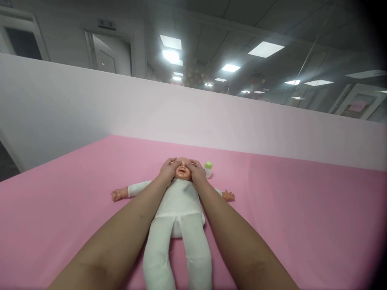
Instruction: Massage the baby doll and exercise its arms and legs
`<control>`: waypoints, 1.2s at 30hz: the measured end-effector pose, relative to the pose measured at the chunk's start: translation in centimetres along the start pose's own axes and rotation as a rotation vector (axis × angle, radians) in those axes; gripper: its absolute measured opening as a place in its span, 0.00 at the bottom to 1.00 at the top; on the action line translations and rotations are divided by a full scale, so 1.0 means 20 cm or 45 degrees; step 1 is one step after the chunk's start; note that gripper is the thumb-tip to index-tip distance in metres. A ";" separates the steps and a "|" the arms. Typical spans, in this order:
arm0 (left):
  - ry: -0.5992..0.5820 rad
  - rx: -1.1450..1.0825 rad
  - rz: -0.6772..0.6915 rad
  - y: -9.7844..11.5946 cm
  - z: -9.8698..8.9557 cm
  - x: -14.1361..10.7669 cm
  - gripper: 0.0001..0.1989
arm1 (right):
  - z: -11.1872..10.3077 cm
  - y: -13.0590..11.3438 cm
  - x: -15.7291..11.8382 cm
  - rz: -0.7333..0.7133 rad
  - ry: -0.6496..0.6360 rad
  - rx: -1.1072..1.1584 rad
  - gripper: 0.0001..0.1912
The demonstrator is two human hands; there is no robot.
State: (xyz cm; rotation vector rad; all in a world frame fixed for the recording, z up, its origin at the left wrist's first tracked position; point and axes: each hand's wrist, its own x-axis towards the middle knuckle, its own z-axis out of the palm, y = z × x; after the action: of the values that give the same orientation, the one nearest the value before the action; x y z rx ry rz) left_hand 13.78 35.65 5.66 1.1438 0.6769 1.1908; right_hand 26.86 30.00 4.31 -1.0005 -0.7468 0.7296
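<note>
A baby doll (181,201) in a white cloth suit lies on its back, arms spread and legs toward me. My left hand (168,170) wraps round one side of its head, the thumb resting on the upper face near the eye. On the other side, my right hand (197,170) grips the head the same way, thumb over the brow and eye area. Both thumbs cover the doll's eyes in part, while its nose and mouth show between them. Just beyond my right hand stands a small clear bottle (208,173) with a green cap (208,164), partly hidden by that hand.
The doll lies on a pink padded surface (302,217). A low white partition (211,117) runs along its far side and turns along the left. Above it are a door (104,56), ceiling lights (266,49) and reflecting glass.
</note>
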 end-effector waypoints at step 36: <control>0.077 0.195 0.079 0.03 0.03 -0.06 0.26 | -0.06 0.03 0.00 -0.265 -0.010 -0.301 0.26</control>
State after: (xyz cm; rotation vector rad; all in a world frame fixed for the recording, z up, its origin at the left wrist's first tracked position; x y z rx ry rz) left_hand 13.66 34.34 6.23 1.2682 0.7943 1.2466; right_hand 27.71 29.76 3.47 -1.1136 -0.9444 0.4723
